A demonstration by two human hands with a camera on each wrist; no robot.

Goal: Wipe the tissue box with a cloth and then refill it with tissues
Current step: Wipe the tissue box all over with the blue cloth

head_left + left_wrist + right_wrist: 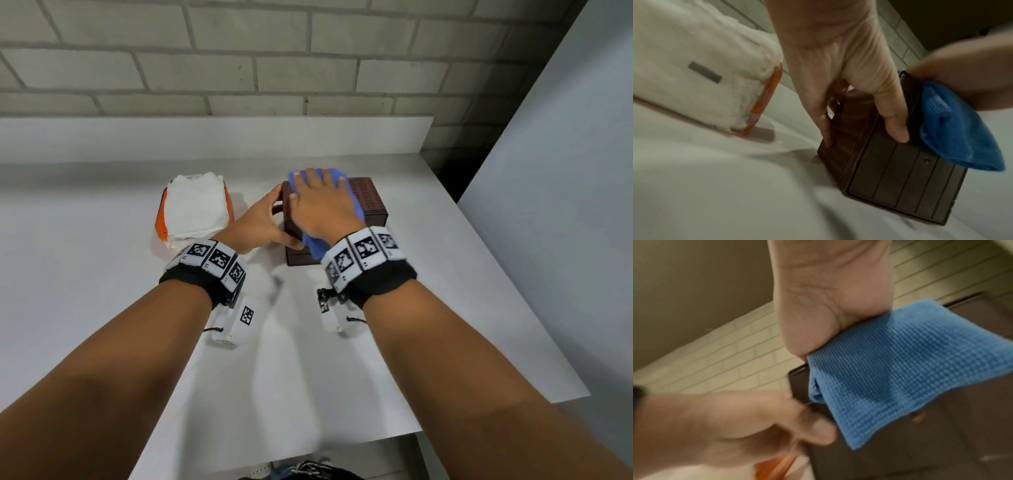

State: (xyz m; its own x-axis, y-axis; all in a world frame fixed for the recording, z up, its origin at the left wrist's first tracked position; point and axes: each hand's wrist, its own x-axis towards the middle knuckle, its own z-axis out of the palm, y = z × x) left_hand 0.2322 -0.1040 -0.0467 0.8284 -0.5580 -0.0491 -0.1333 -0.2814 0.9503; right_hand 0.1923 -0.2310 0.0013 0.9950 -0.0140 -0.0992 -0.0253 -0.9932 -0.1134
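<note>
A dark brown ribbed tissue box stands on the white table. My left hand grips its left near corner, thumb on the near face and fingers on the left side. My right hand lies flat on top, fingers spread, pressing a blue cloth onto the box. The cloth hangs over the near edge. To the left lies a pack of white tissues in an orange-edged wrapper.
A grey brick wall with a white backsplash runs behind the table. A pale panel rises at the right past the table's right edge. Bare table surface stretches in front of the box and to the far left.
</note>
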